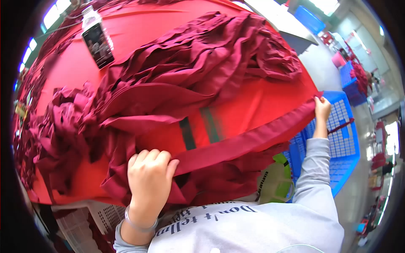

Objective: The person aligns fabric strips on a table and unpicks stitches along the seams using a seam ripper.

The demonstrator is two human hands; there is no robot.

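A long maroon fabric strip [244, 137] is stretched across the front of the red-covered table. My left hand [150, 173] is closed around its near end, fingers curled over the cloth. At the other end, my right hand [322, 110] pinches the strip by its tip, out past the table's right edge. Behind the strip lies a big heap of loose maroon fabric strips [185, 55], folded and tangled. Two dark green marks [211, 125] show on the red cover [261, 99] between the heap and the strip.
A bottle with a dark label [97, 38] lies at the table's back left. Under my right arm is a blue plastic basket [344, 145]. A white perforated crate [107, 217] stands below the front edge, and a green and beige bag [274, 181] is near my waist.
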